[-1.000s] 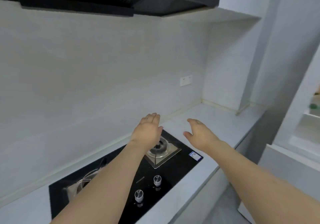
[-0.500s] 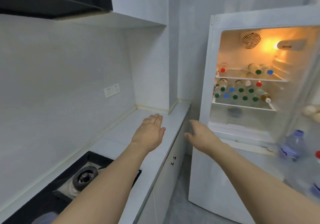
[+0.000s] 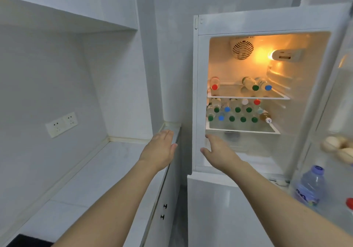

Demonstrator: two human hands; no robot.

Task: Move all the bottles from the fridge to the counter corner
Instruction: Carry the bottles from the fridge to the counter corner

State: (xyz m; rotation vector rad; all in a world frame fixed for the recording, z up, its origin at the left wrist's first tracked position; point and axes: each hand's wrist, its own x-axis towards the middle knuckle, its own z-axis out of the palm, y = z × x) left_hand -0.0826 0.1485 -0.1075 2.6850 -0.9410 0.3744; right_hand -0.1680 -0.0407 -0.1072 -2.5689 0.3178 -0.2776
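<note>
The white fridge [image 3: 196, 98] stands open and lit on the right. On its upper shelf [image 3: 248, 96] lie three bottles: one with a red cap [image 3: 214, 86], one with a green cap [image 3: 255, 87], one with a blue cap [image 3: 268, 87]. Several bottles [image 3: 237, 110], mostly green-capped, lie stacked on the lower shelf [image 3: 242, 130]. A large blue-capped bottle [image 3: 310, 186] stands in the door rack. My left hand [image 3: 159, 150] hovers flat over the counter [image 3: 99, 170] edge, holding nothing. My right hand [image 3: 219, 153] reaches toward the fridge with fingers extended, empty. The counter corner [image 3: 122, 141] lies at the back.
A double wall socket [image 3: 61, 124] sits on the left wall. Eggs [image 3: 338, 148] rest in the fridge door rack at far right. A black cooktop corner [image 3: 26, 241] shows at bottom left. Cabinet door knobs [image 3: 163, 211] sit under the counter. A gap separates counter and fridge.
My view has swung right from the cooktop to the open fridge, which now fills the right side. Both hands stay outstretched and empty in front of me.
</note>
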